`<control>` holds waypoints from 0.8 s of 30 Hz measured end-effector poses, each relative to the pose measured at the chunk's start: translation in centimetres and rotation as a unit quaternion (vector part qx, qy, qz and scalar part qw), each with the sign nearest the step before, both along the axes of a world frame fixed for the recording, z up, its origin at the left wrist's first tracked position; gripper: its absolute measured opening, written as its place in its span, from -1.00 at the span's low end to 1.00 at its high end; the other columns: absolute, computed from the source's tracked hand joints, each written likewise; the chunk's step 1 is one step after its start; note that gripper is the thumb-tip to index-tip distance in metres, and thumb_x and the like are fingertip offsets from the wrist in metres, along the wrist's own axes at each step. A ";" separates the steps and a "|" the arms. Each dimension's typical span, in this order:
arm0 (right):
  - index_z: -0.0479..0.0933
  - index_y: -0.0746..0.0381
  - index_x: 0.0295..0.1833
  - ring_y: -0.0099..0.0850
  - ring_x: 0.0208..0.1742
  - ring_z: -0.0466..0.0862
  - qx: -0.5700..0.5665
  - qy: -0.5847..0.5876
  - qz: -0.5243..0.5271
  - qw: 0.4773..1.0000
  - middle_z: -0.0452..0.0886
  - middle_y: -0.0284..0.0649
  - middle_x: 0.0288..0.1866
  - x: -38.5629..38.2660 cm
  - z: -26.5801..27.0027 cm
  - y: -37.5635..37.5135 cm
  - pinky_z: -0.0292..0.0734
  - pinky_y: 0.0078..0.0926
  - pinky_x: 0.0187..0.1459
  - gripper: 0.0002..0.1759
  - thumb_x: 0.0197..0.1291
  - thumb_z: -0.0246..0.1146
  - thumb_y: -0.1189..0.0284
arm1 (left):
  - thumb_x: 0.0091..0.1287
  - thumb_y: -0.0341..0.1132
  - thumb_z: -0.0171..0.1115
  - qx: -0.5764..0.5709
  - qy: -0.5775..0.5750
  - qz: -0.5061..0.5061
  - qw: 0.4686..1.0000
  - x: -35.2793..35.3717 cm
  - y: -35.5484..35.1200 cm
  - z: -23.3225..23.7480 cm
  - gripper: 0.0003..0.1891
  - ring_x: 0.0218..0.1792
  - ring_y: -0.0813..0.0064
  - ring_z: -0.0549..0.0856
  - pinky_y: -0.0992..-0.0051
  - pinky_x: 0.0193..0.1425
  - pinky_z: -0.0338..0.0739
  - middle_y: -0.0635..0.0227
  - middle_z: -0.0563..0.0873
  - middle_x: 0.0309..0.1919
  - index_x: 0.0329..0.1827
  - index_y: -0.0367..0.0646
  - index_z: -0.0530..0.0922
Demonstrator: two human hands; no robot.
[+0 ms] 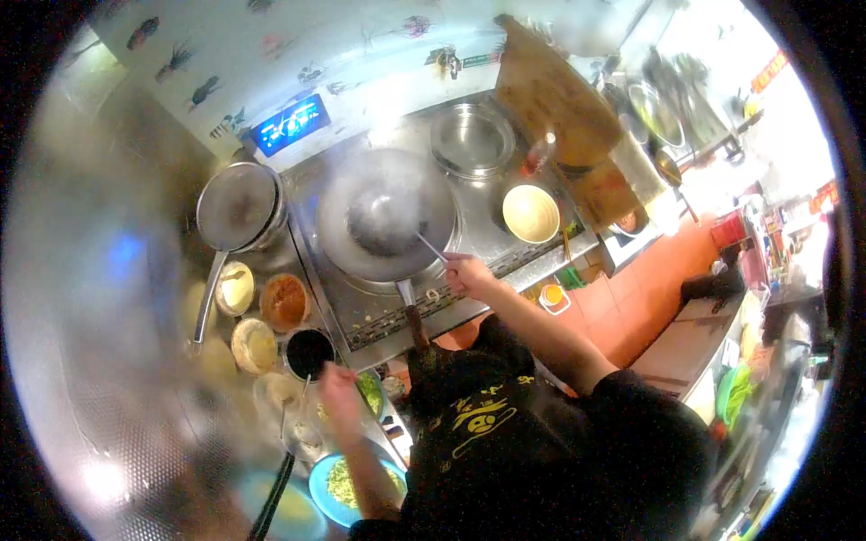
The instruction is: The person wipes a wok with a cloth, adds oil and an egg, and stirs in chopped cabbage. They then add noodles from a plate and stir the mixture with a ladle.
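Observation:
My right hand (pixel 471 276) is closed around a thin metal-handled cooking utensil (pixel 433 245); its far end reaches into the wok (pixel 338 203) and is lost in steam. The wok sits on the stove, its handle (pixel 413 323) pointing toward my body. My left hand (pixel 338 389), slightly blurred, has its fingers drawn together at the edge of a bowl of dark sauce or seasoning (pixel 309 352). A thin metal handle (pixel 306 386) stands beside those fingers; I cannot tell if they hold it. Below the left forearm is a blue bowl of shredded greens (pixel 316 494).
Left of the stove are a lidded pot (pixel 236 207), a bowl of red-brown sauce (pixel 285 301) and pale-filled tubs (pixel 254 347). A metal basin (pixel 472 142) and cream bowl (pixel 530 215) stand at the right. A brown board (pixel 555 90) rises behind them. Steam blurs the left side.

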State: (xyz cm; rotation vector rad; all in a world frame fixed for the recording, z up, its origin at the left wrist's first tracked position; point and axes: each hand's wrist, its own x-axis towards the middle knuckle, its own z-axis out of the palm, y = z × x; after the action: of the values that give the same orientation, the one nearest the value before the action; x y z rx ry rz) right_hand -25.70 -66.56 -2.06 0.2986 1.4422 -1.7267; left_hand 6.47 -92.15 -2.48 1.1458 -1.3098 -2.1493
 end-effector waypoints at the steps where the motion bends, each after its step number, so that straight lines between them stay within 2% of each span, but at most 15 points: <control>1: 0.44 0.10 0.29 -0.59 -0.64 0.38 0.129 0.143 0.058 0.979 0.41 -0.41 -0.52 0.8 1.8 0.3 0.27 -0.60 -0.66 -0.56 0.29 0.07 0.46 | 0.45 -0.15 0.03 -0.093 -0.054 -0.092 0.990 -0.5 3.7 1.5 -0.62 -0.39 0.36 0.60 0.37 -0.15 0.48 0.24 0.61 -0.51 -0.45 -0.25 0.54; 2: 0.45 0.11 0.29 -0.58 -0.64 0.40 0.197 0.264 0.094 0.940 0.44 -0.39 -0.52 1.5 1.9 1.1 0.29 -0.59 -0.66 -0.56 0.29 0.08 0.45 | 0.44 -0.15 0.04 -0.184 -0.108 -0.182 0.960 -0.7 6.7 3.0 -0.60 -0.43 0.35 0.61 0.38 -0.18 0.47 0.23 0.63 -0.53 -0.46 -0.28 0.56; 4: 0.46 0.12 0.29 -0.55 -0.65 0.44 0.300 0.467 0.115 0.824 0.48 -0.35 -0.51 3.2 1.0 3.6 0.32 -0.56 -0.65 -0.55 0.28 0.08 0.43 | 0.41 -0.13 0.08 -0.076 -0.157 -0.160 0.972 1.1 9.3 -4.9 -0.60 -0.44 0.39 0.62 0.39 -0.25 0.47 0.21 0.65 -0.51 -0.38 -0.34 0.61; 6: 0.47 0.13 0.30 -0.54 -0.65 0.45 0.302 0.463 0.136 0.822 0.49 -0.33 -0.52 4.1 0.5 5.9 0.33 -0.55 -0.65 -0.54 0.27 0.07 0.44 | 0.38 -0.12 0.11 -0.231 -0.115 -0.232 0.938 2.9 11.2 -9.4 -0.61 -0.45 0.38 0.60 0.39 -0.28 0.45 0.20 0.64 -0.52 -0.34 -0.36 0.60; 8: 0.47 0.13 0.29 -0.53 -0.65 0.45 0.204 0.273 0.154 0.928 0.49 -0.32 -0.53 4.3 1.1 6.4 0.32 -0.55 -0.66 -0.54 0.26 0.06 0.46 | 0.35 -0.11 0.15 -0.287 -0.152 -0.270 0.906 2.8 12.5 -8.6 -0.60 -0.46 0.39 0.59 0.39 -0.30 0.43 0.18 0.63 -0.54 -0.33 -0.39 0.59; 10: 0.46 0.13 0.29 -0.53 -0.65 0.46 0.030 0.060 0.110 0.992 0.49 -0.32 -0.53 3.4 0.6 5.8 0.30 -0.55 -0.67 -0.54 0.26 0.06 0.47 | 0.32 -0.10 0.19 -0.242 -0.273 -0.276 0.889 3.2 13.3 -6.3 -0.59 -0.47 0.41 0.57 0.38 -0.32 0.43 0.17 0.61 -0.56 -0.37 -0.40 0.57; 11: 0.45 0.14 0.29 -0.53 -0.66 0.46 -0.081 -0.049 0.078 0.992 0.50 -0.32 -0.53 2.6 0.1 5.4 0.29 -0.56 -0.68 -0.54 0.26 0.06 0.47 | 0.29 -0.14 0.24 -0.188 -0.254 -0.249 0.915 4.6 13.3 -10.2 -0.60 -0.56 0.41 0.51 0.35 -0.42 0.38 0.20 0.58 -0.61 -0.44 -0.41 0.55; 12: 0.42 0.15 0.30 -0.49 -0.64 0.48 -0.071 -0.031 0.083 0.994 0.52 -0.27 -0.52 1.6 -0.4 4.6 0.32 -0.52 -0.65 -0.53 0.25 0.06 0.47 | 0.29 -0.15 0.24 -0.143 -0.259 -0.223 0.929 5.5 13.5 -11.5 -0.61 -0.59 0.44 0.48 0.35 -0.45 0.35 0.22 0.56 -0.63 -0.47 -0.39 0.55; 14: 0.37 0.17 0.32 -0.42 -0.61 0.54 -0.051 0.002 0.096 0.994 0.57 -0.17 -0.49 0.5 -1.3 3.1 0.39 -0.43 -0.61 -0.50 0.24 0.08 0.47 | 0.29 -0.16 0.24 -0.052 -0.269 -0.164 0.948 5.5 15.0 -7.0 -0.61 -0.65 0.48 0.42 0.37 -0.51 0.29 0.27 0.53 -0.67 -0.54 -0.36 0.54; 15: 0.35 0.18 0.33 -0.33 -0.56 0.57 0.042 0.159 0.134 0.977 0.59 -0.10 -0.45 0.6 -0.8 2.9 0.42 -0.36 -0.54 -0.50 0.24 0.09 0.46 | 0.33 -0.19 0.18 -0.148 -0.308 -0.169 0.924 6.1 15.8 -8.6 -0.63 -0.69 0.50 0.35 0.40 -0.56 0.23 0.34 0.47 -0.70 -0.56 -0.30 0.54; 17: 0.32 0.20 0.34 -0.14 -0.47 0.64 0.220 0.453 0.188 0.843 0.63 0.05 -0.36 0.8 0.3 3.7 0.50 -0.22 -0.41 -0.47 0.22 0.11 0.45 | 0.36 -0.19 0.13 -0.023 -0.269 -0.081 0.959 8.0 16.9 -11.5 -0.65 -0.69 0.52 0.36 0.42 -0.56 0.25 0.36 0.44 -0.71 -0.53 -0.27 0.55; 18: 0.34 0.21 0.32 -0.06 -0.39 0.64 0.243 0.457 0.188 0.835 0.62 0.10 -0.31 1.0 2.1 4.9 0.50 -0.19 -0.33 -0.49 0.22 0.11 0.44 | 0.37 -0.20 0.11 0.043 -0.247 -0.039 0.967 8.1 18.0 -11.0 -0.65 -0.69 0.53 0.36 0.43 -0.56 0.26 0.37 0.43 -0.71 -0.52 -0.25 0.56; 21: 0.40 0.22 0.27 0.11 -0.16 0.63 0.288 0.462 0.187 0.818 0.61 0.21 -0.18 1.1 5.7 10.4 0.50 -0.09 -0.12 -0.52 0.22 0.13 0.39 | 0.37 -0.25 0.09 0.035 -0.158 -0.022 0.987 6.0 20.3 -6.6 -0.77 -0.57 0.52 0.43 0.50 -0.50 0.35 0.37 0.48 -0.58 -0.22 -0.26 0.57; 23: 0.43 0.19 0.26 0.14 -0.04 0.61 0.275 0.460 0.180 0.825 0.61 0.22 -0.10 0.4 5.8 13.5 0.51 -0.03 -0.01 -0.53 0.23 0.14 0.34 | 0.33 -0.29 0.10 -0.044 -0.149 0.034 0.987 4.4 21.0 -9.9 -0.77 -0.42 0.52 0.51 0.54 -0.37 0.42 0.34 0.56 -0.41 -0.11 -0.26 0.55; 24: 0.43 0.19 0.26 0.15 -0.03 0.61 0.258 0.471 0.180 0.824 0.61 0.22 -0.09 -0.1 5.8 14.5 0.50 -0.03 -0.01 -0.53 0.22 0.14 0.34 | 0.31 -0.30 0.10 -0.075 -0.089 0.036 0.993 3.5 21.2 -10.5 -0.75 -0.36 0.52 0.54 0.56 -0.30 0.44 0.34 0.59 -0.33 -0.06 -0.26 0.54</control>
State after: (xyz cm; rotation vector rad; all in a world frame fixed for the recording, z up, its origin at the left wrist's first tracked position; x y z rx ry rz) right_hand -25.85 -52.02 3.71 -0.6292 2.4795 -1.1358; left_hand 9.99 -70.96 -12.99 1.3242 -1.4550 -1.8988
